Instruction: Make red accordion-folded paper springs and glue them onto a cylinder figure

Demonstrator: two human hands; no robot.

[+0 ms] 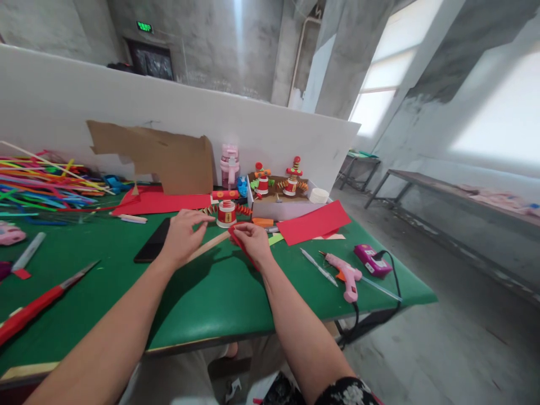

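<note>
My left hand (182, 233) hovers over the green table (211, 304), fingers bent and close together, pinching near the upper end of a thin wooden stick (210, 246). My right hand (253, 241) is closed on a small piece of red paper (239, 241) at the other end of that stick. Just behind both hands stands a small red and white paper figure (226, 212) with coiled arms. A black phone (152, 247) lies left of my left hand.
A pink glue gun (345, 274) and its pink plug box (372, 260) lie at the right. Red paper sheets (314, 223), a white box with two figures (278, 194), cardboard (169, 157), coloured straws (42, 183), a red-handled knife (37, 304) and a marker (27, 253) surround the work spot.
</note>
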